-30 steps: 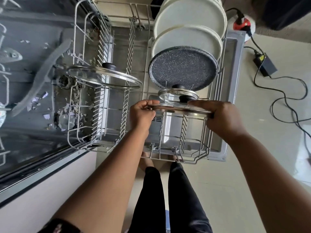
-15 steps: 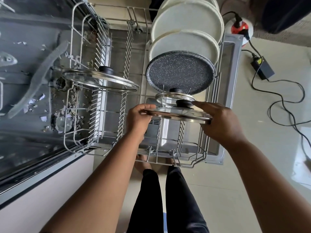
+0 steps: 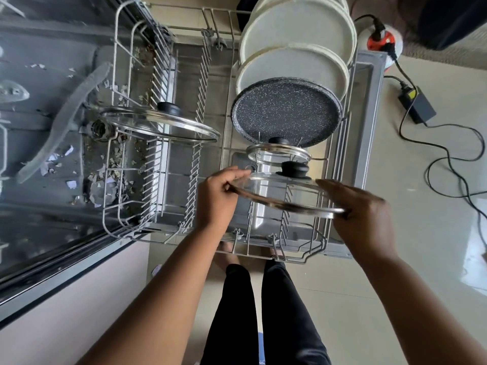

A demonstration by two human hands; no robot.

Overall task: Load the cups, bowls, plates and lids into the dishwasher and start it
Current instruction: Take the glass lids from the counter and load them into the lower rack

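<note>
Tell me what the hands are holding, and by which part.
One glass lid, by its metal rim: the left hand pinches the left edge, the right hand holds the right edge.

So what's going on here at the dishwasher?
A person is loading the pulled-out dishwasher rack. The left hand and right hand hold a glass lid by its rim above the rack's near right part. Behind it stand a smaller lid, a dark speckled plate and white plates; another large lid lies on the left.

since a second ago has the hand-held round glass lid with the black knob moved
Yes: the held glass lid has shifted toward the person, away from the small racked glass lid.
</note>
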